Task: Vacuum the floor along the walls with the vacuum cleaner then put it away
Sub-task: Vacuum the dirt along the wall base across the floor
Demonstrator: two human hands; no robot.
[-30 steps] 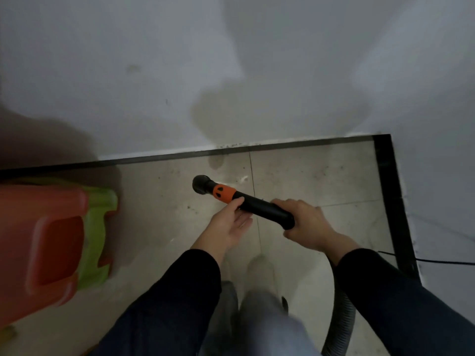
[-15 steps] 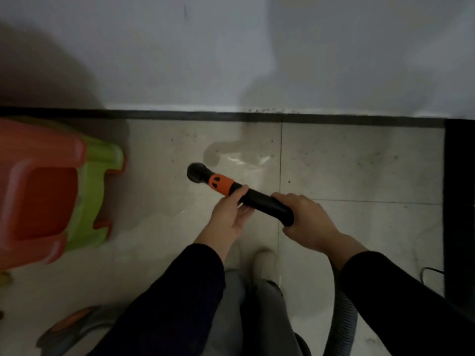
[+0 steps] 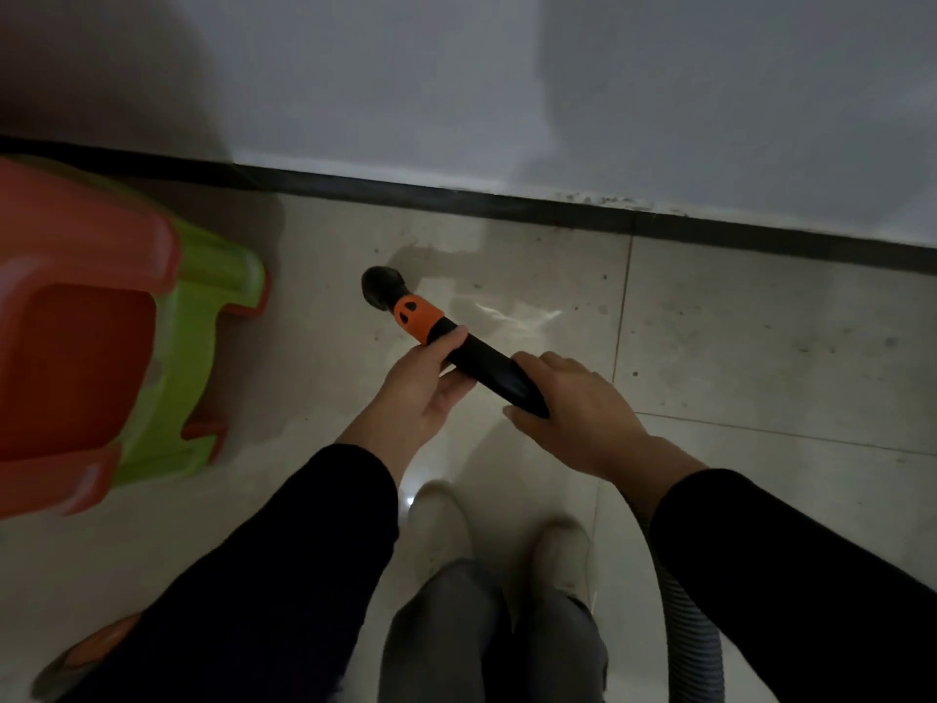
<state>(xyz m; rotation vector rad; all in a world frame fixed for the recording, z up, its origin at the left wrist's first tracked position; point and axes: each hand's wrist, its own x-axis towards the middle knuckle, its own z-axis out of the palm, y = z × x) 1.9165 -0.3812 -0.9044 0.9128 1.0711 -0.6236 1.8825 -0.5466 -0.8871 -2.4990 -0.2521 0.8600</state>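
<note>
Pale grey wall (image 3: 557, 93) fills the far half of the view and meets a glossy beige tiled floor (image 3: 760, 347) along a black skirting strip (image 3: 507, 200), with specks of dirt showing on the tiles near that edge. At the left stands a stack of moulded plastic stools, a red-orange one (image 3: 76, 347) over a lime-green one (image 3: 203, 322), close to the skirting.

A grey ribbed hose (image 3: 694, 652) runs from the near right up under the right sleeve. It feeds the task's thing, a black vacuum wand with an orange collar (image 3: 481, 362). The wand is held across the middle of the scene above the floor, its round nozzle (image 3: 380, 286) aimed far-left toward the skirting.

The left hand (image 3: 416, 393) grips the wand just behind the collar, thumb over the top and fingers curled beneath. The right hand (image 3: 578, 413) wraps the rear end, fingers curled over it.

This looks like the vacuuming step, mid-run along this wall and well short of putting away. The next move likely calls for lowering the nozzle to the joint of tile and skirting and sweeping along it. Both hands would steer, working around the stools and minding the hose beside the pale shoes (image 3: 436, 525).
</note>
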